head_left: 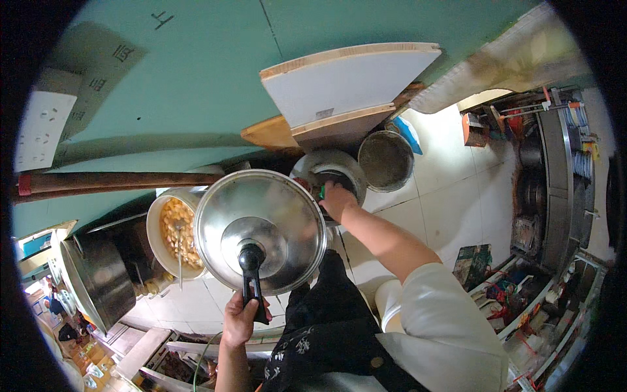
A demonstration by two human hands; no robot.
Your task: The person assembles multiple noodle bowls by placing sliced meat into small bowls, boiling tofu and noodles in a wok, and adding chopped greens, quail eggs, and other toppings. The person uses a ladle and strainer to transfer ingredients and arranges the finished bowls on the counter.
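My left hand (239,319) is closed around the black handle of a large round metal lid (290,209), which is held up in front of me. Beyond the lid's right edge stands a metal pot (336,159) with a dark inside. My right hand (339,202) reaches over that pot, fingers curled inward. A small bit of green (322,192) shows at the fingertips; its kind I cannot make out. The lid covers part of the pot's near left side.
Left of the lid, a white bucket (155,225) holds yellowish chunks and a long-handled ladle (180,251). A dark-filled round container (385,134) stands right of the pot. White boards (353,81) lean on the green wall. Shelving (558,170) lines the right; a large steel pot (98,281) stands left.
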